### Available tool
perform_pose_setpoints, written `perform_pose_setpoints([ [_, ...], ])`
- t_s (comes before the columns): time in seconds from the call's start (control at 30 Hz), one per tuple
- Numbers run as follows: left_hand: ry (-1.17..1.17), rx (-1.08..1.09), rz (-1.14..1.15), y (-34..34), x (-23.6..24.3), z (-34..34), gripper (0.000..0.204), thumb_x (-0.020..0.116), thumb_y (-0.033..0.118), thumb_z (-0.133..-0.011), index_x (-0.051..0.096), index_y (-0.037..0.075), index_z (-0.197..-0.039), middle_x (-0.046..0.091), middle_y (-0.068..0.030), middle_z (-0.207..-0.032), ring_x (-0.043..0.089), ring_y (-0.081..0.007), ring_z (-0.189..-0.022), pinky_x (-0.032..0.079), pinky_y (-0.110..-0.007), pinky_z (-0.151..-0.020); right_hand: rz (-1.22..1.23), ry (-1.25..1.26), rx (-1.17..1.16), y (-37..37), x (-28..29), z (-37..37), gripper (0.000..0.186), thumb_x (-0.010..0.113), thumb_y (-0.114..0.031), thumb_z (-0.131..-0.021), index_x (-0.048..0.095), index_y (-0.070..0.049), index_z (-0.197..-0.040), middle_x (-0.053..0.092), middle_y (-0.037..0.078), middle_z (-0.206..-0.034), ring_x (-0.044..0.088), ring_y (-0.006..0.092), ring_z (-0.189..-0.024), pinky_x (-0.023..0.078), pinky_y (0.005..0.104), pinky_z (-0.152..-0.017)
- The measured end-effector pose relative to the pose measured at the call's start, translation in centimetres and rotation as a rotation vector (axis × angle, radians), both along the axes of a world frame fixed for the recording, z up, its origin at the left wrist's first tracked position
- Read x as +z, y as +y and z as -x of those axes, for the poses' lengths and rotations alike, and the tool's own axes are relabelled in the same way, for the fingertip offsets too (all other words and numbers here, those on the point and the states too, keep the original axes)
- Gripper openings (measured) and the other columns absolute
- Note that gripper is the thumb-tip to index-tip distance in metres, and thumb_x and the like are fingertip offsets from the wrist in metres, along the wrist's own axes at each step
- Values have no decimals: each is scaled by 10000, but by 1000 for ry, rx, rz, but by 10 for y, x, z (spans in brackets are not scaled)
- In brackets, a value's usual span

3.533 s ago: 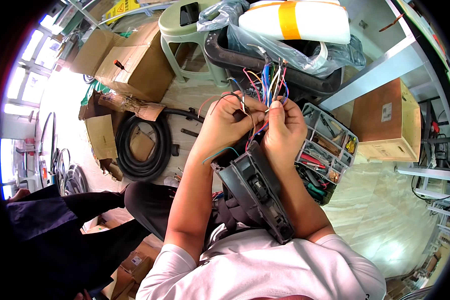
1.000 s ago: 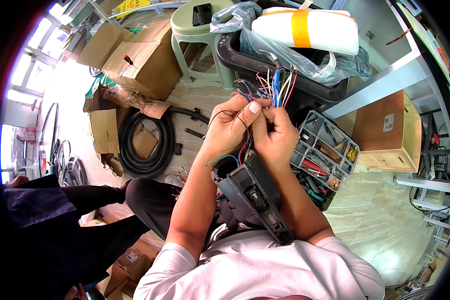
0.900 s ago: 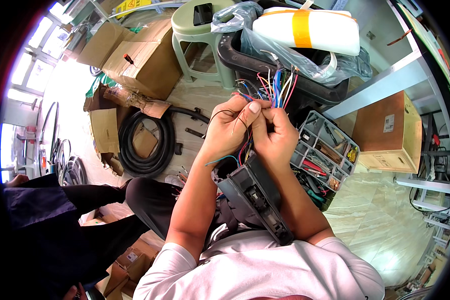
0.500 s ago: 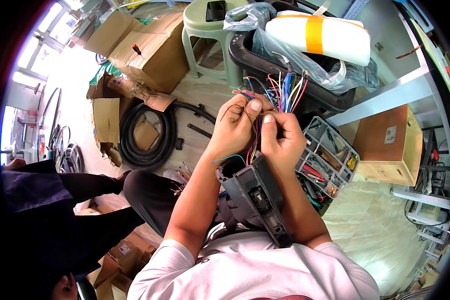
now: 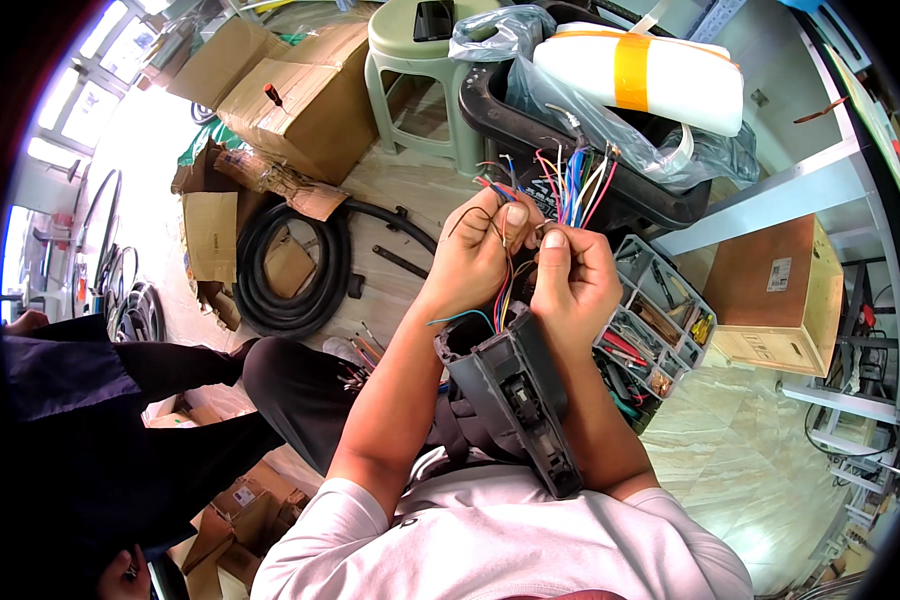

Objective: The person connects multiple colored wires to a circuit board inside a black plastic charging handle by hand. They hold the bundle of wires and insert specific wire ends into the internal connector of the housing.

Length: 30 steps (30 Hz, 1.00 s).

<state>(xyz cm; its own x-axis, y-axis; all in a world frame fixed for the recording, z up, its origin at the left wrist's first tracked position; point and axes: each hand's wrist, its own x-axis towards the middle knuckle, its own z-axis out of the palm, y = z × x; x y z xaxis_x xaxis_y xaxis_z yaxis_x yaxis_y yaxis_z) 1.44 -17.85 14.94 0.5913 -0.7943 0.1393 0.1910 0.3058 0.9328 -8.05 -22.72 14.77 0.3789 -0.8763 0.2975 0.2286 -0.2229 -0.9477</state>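
Both my hands work close together in front of me. Thin coloured wires are gripped in my left hand (image 5: 475,245), its thumb and fingers pinched, with red and blue ends poking out above. My right hand (image 5: 577,280) is pinched on wires just beside it. A bundle of blue, white, red and other wires (image 5: 575,190) fans out above my right hand. Below, a dark grey plastic connector housing (image 5: 510,375) rests at my lap between my forearms. Red, yellow and other wires (image 5: 505,305) run from its open end up to my hands, and a teal wire bends out to the left.
A divided tool box (image 5: 660,320) lies right of my hands. Beyond stand a black bin (image 5: 490,105) with a white taped bundle (image 5: 640,75) and a stool (image 5: 415,50) bearing a phone. Left are coiled black hose (image 5: 345,265), cardboard boxes (image 5: 315,105) and another person's dark-clothed legs (image 5: 190,365).
My right hand has shifted slightly right and down, a little apart from the left. The left hand's wire ends have moved slightly; the housing stays nearly in place.
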Motion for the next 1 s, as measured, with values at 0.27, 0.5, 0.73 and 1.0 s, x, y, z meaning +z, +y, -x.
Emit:
perform_pose_setpoints([
  [0.27,-19,-9,-42,1,1,-1,191,479,155,-975,563,6,-891,550,-11,-755,461,-79,-691,408,-230,-633,4,10,2,-1,-1,0,74,589,-43,-880,568,27,-885,615,59,-789,536,61,-664,437,196,-610],
  [0.5,89,-8,40,-3,-7,-6,236,475,222,-980,557,17,-897,492,8,-670,472,-88,-648,422,-238,-612,-105,-57,49,-1,7,2,102,564,-91,-905,584,7,-927,579,28,-714,483,45,-545,399,187,-503],
  [0.73,395,37,85,-4,-6,-3,261,465,274,-979,524,31,-907,444,-7,-642,508,-141,-672,460,-275,-560,-245,53,105,-10,24,11,125,605,-119,-892,605,4,-915,587,17,-729,504,51,-586,413,184,-533],
  [1.0,350,14,188,-6,-12,-2,246,446,263,-989,497,55,-866,424,-10,-646,477,-147,-678,417,-285,-635,184,383,-10,-15,19,10,181,656,-91,-810,644,-40,-983,560,79,-943,543,155,-755,456,270,-662],
])
